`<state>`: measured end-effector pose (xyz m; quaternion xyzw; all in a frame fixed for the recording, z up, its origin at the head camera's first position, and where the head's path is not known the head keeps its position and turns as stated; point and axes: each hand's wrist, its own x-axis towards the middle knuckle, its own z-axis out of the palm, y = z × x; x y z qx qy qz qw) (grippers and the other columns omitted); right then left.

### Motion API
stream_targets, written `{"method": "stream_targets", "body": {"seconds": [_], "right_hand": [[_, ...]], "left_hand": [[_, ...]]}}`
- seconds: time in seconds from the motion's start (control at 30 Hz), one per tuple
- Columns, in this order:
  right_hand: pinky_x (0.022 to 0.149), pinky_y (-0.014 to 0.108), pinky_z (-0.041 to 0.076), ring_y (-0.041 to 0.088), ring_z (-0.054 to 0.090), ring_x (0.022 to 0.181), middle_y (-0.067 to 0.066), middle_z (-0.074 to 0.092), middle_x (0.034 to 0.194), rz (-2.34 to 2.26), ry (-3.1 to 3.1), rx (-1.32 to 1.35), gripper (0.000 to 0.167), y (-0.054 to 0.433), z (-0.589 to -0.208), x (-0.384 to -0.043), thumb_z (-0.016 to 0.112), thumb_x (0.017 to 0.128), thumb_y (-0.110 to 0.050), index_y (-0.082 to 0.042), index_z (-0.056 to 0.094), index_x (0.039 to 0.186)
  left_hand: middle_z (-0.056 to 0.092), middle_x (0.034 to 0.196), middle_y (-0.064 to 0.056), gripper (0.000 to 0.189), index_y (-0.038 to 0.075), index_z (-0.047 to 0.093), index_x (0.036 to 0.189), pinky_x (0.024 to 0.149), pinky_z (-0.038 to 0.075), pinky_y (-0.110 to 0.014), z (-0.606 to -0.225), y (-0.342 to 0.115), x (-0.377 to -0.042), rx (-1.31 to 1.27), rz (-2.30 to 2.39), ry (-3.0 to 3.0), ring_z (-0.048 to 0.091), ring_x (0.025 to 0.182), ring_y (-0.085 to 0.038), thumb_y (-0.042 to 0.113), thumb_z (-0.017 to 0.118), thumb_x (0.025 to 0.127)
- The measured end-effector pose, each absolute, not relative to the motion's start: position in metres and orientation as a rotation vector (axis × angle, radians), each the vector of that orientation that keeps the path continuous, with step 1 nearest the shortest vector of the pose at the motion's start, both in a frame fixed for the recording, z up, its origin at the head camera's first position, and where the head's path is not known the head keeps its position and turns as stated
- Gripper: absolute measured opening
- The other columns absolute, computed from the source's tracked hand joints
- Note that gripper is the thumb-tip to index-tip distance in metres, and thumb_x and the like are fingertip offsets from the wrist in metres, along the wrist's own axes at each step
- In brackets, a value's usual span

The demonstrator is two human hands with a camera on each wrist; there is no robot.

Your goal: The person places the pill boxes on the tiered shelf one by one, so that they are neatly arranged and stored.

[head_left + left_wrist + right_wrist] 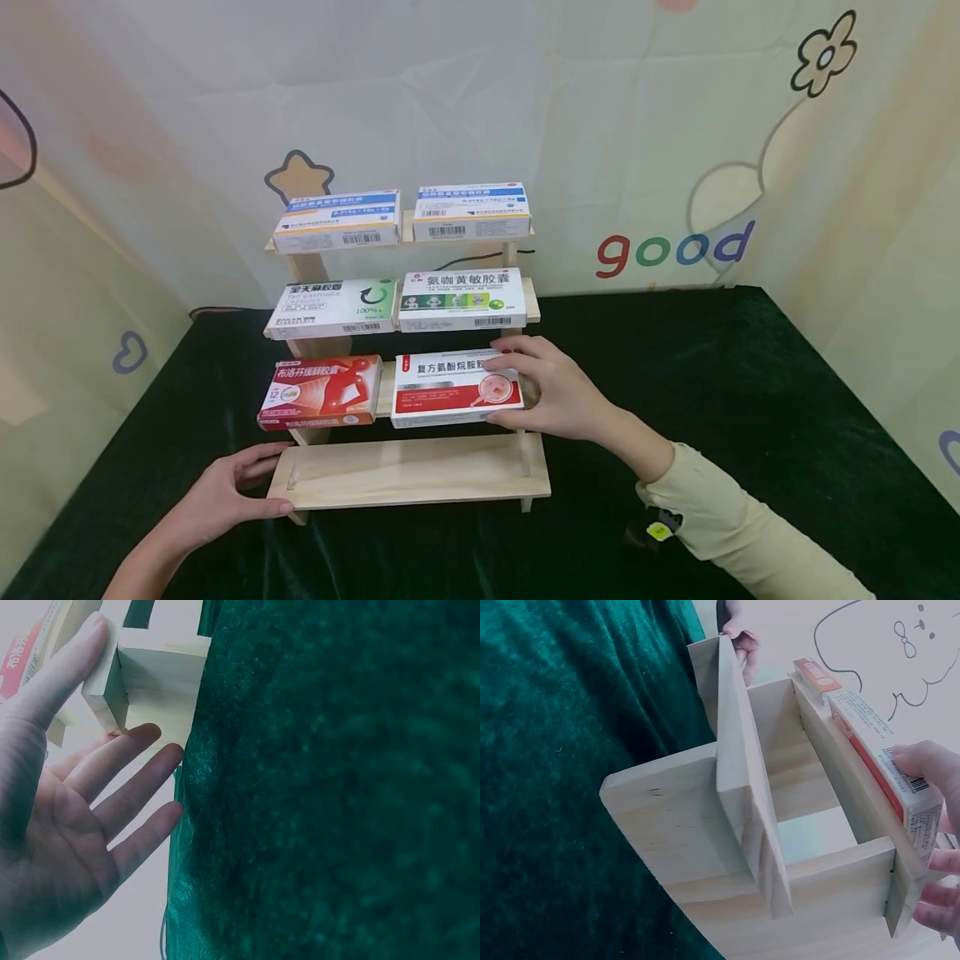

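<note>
A stepped wooden rack [420,475] carries medicine boxes on its upper tiers. My right hand [558,387] holds the right end of a white and red medicine box [435,400] on the third tier, thumb at its front edge and fingers over the back. In the right wrist view the box [877,746] lies against the tier's board. At the left end of the lowest tier is my left hand [225,492], thumb on the front corner and fingers behind the board. The left wrist view shows its thumb [71,667] along the wood, the other fingers spread.
Beside the held box lies a red medicine box [322,392]. A white and green box [333,308] and another white box [461,300] occupy the second tier. Two blue-striped boxes [337,221] top the rack. Dark green cloth [675,375] covers the table, before a printed curtain [480,100].
</note>
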<state>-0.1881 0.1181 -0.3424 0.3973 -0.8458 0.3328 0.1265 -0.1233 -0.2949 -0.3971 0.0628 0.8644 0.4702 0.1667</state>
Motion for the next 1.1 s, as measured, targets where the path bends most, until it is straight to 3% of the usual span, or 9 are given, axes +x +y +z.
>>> {"method": "stream_targets", "body": {"seconds": [0.6,0.83,1.1], "right_hand": [[0.084,0.036,0.046,0.023,0.047,0.111,0.011,0.051,0.128,0.734,-2.445,1.125,0.052,0.1166,-0.3501,-0.1866,0.075,0.071,-0.033,-0.010,0.061,0.116],[0.082,0.034,0.046,0.021,0.049,0.104,0.010,0.053,0.128,0.624,-2.429,1.142,0.054,0.1159,-0.3500,-0.1873,0.073,0.072,-0.038,-0.011,0.060,0.118],[0.086,0.038,0.044,0.024,0.046,0.110,0.009,0.052,0.129,0.522,-2.401,1.169,0.056,0.1206,-0.3523,-0.1863,0.070,0.073,-0.043,-0.012,0.059,0.119]], "left_hand": [[0.043,0.130,-0.031,0.072,-0.010,0.031,0.133,0.075,0.049,-0.027,-0.3966,-0.2931,-0.1241,0.180,1.331,2.471,0.049,0.113,-0.040,0.021,0.069,0.080],[0.042,0.131,-0.030,0.073,-0.009,0.031,0.134,0.077,0.050,-0.032,-0.3967,-0.2932,-0.1222,0.172,1.327,2.480,0.045,0.116,-0.042,0.021,0.069,0.080],[0.042,0.131,-0.030,0.073,-0.009,0.031,0.134,0.075,0.049,-0.028,-0.3978,-0.2928,-0.1222,0.171,1.321,2.469,0.048,0.115,-0.041,0.021,0.069,0.080]]}}
